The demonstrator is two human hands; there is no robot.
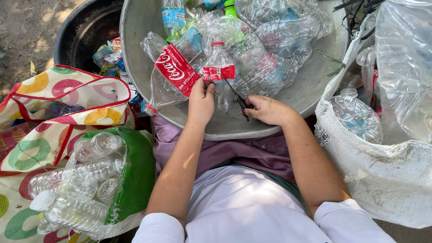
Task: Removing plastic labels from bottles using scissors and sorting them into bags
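Observation:
My left hand (201, 102) grips a clear plastic bottle (218, 60) with a red label and red neck ring, held upright over a large grey metal basin (310, 81). My right hand (267, 109) holds dark scissors (237, 99) whose blades point at the bottle's label. Beside it lies a bigger clear bottle with a red label (176, 69). The basin holds several more crushed clear bottles (274, 31).
A green bag of clear bottles (90, 180) sits at my lower left on a colourful circle-patterned bag (67, 90). A white mesh sack with bottles (360, 130) stands at my right. A dark tub with scraps (85, 31) is at upper left.

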